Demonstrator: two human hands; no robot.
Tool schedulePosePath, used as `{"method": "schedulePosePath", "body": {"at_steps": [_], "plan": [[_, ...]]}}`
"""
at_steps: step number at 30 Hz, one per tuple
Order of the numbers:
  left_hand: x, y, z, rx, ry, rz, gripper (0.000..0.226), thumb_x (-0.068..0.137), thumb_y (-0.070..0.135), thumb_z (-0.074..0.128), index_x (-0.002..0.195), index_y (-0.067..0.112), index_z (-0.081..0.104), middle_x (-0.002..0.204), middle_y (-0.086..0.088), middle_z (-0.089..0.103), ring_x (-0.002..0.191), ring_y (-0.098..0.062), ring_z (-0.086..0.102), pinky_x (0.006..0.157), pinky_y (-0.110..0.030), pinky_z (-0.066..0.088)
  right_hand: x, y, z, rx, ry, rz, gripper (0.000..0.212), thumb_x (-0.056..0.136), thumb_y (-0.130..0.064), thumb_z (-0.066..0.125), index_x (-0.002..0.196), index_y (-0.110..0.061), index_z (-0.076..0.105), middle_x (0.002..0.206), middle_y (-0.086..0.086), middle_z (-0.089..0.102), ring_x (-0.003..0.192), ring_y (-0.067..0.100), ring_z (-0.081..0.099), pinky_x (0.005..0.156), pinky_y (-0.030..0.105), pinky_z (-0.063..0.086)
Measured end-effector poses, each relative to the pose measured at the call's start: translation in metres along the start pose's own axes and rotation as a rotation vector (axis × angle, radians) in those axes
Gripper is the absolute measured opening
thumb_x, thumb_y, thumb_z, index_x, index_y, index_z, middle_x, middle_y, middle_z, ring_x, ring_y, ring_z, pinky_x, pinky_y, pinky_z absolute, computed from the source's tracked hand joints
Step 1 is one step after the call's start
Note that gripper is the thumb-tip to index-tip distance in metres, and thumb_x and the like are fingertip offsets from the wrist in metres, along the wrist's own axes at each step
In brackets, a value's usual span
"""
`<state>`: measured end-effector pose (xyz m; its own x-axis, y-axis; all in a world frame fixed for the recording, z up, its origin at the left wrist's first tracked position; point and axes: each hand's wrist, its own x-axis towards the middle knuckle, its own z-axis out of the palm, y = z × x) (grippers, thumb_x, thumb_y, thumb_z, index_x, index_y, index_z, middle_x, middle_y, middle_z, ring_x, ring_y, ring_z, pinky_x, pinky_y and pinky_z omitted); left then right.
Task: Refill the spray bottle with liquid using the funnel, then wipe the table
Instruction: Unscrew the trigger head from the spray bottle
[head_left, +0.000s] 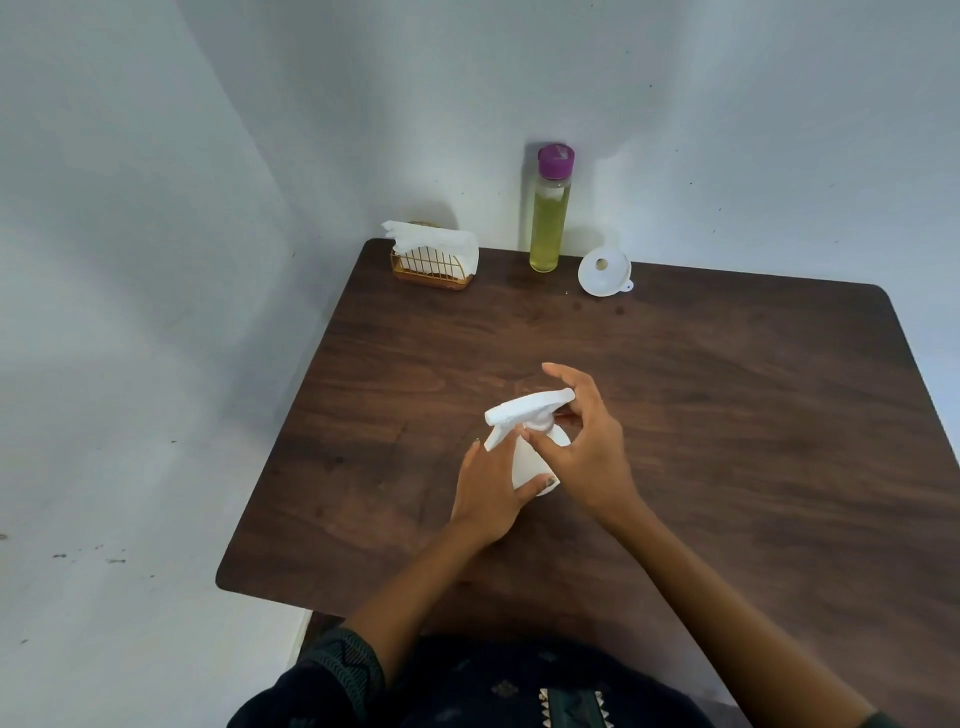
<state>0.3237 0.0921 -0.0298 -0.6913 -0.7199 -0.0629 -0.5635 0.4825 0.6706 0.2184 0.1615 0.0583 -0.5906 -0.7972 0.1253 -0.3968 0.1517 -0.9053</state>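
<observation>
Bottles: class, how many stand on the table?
2. The white spray bottle stands mid-table, gripped by both hands; the purple-capped bottle stands at the far edge, by the wall.

Spray bottle (530, 447) mid-bench (727, 415), between both hands. Along the far edge, left to right: napkin holder (431, 265) with napkins (434, 240), liquid bottle (550, 213), funnel (604, 271) just beside it.
</observation>
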Motion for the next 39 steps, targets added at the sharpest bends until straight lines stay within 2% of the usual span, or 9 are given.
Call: {"method": "schedulePosePath", "body": {"at_steps": [3,5,9,12,15,20,30,34,39], "plan": [[0.002,-0.001,-0.001,0.009,-0.008,0.042,0.071,0.084,0.052,0.060,0.142,0.021,0.033,0.141,0.003,0.050,0.125,-0.016,0.048,0.110,-0.039,0.036,0.003,-0.010,-0.006,-0.009,0.007,-0.050,0.052,0.076,-0.010,0.076,0.118,-0.029,0.053,0.108,-0.027,0.054,0.098,-0.002,0.058,0.083,0.008,0.048],[0.002,-0.003,-0.002,0.023,-0.028,0.054,0.075,0.085,0.056,0.056,0.146,0.024,0.027,0.147,0.005,0.043,0.132,-0.015,0.042,0.114,-0.036,0.026,0.006,-0.018,-0.012,0.011,0.010,-0.061,0.048,0.074,-0.008,0.077,0.115,-0.023,0.058,0.104,-0.021,0.060,0.095,0.001,0.060,0.080,0.010,0.049],[0.002,0.001,-0.005,0.020,-0.055,0.028,0.078,0.088,0.052,0.057,0.150,0.021,0.022,0.154,0.003,0.033,0.141,-0.016,0.030,0.118,-0.041,0.017,0.014,-0.041,-0.022,0.052,0.037,-0.081,0.053,0.071,-0.014,0.081,0.119,-0.020,0.060,0.109,-0.009,0.064,0.092,0.006,0.063,0.079,0.010,0.051],[0.002,0.002,-0.006,0.009,-0.045,0.032,0.076,0.087,0.052,0.058,0.149,0.025,0.022,0.154,0.006,0.033,0.141,-0.016,0.031,0.118,-0.042,0.018,0.022,-0.061,-0.029,0.092,0.043,-0.085,0.057,0.072,-0.018,0.081,0.123,-0.025,0.056,0.114,-0.004,0.064,0.094,0.009,0.065,0.080,0.014,0.054],[0.003,0.001,-0.006,0.019,-0.046,0.027,0.075,0.086,0.052,0.058,0.148,0.026,0.024,0.153,0.007,0.034,0.139,-0.016,0.034,0.117,-0.042,0.020,0.028,-0.078,-0.034,0.127,0.061,-0.093,0.059,0.072,-0.021,0.080,0.126,-0.023,0.055,0.118,-0.003,0.064,0.099,0.011,0.065,0.082,0.020,0.056],[0.002,0.000,-0.006,0.018,-0.042,0.031,0.075,0.086,0.052,0.059,0.148,0.027,0.024,0.154,0.008,0.032,0.139,-0.015,0.033,0.116,-0.040,0.019,0.036,-0.095,-0.045,0.220,0.114,-0.086,0.055,0.071,-0.020,0.081,0.122,-0.019,0.059,0.108,-0.005,0.068,0.096,0.013,0.067,0.082,0.031,0.058],[0.000,0.003,-0.008,0.004,-0.049,0.024,0.075,0.085,0.049,0.061,0.147,0.030,0.024,0.153,0.008,0.033,0.138,-0.016,0.034,0.116,-0.039,0.016,0.041,-0.118,-0.063,0.244,0.178,-0.097,0.067,0.071,-0.020,0.081,0.132,-0.022,0.053,0.119,-0.004,0.066,0.097,0.007,0.067,0.083,0.018,0.055],[0.000,0.003,-0.008,0.009,-0.047,0.023,0.075,0.085,0.049,0.061,0.148,0.029,0.024,0.153,0.008,0.033,0.138,-0.015,0.034,0.117,-0.039,0.016,0.041,-0.130,-0.071,0.263,0.202,-0.142,0.070,0.074,-0.015,0.079,0.136,-0.020,0.048,0.115,-0.006,0.067,0.094,0.007,0.068,0.082,0.021,0.056],[-0.001,0.004,-0.007,0.006,-0.049,0.019,0.076,0.085,0.050,0.061,0.147,0.028,0.024,0.154,0.008,0.032,0.138,-0.015,0.035,0.117,-0.039,0.016,0.045,-0.138,-0.085,0.249,0.250,-0.178,0.070,0.074,-0.015,0.079,0.137,-0.015,0.048,0.122,0.007,0.066,0.092,0.004,0.068,0.082,0.020,0.056]]}}
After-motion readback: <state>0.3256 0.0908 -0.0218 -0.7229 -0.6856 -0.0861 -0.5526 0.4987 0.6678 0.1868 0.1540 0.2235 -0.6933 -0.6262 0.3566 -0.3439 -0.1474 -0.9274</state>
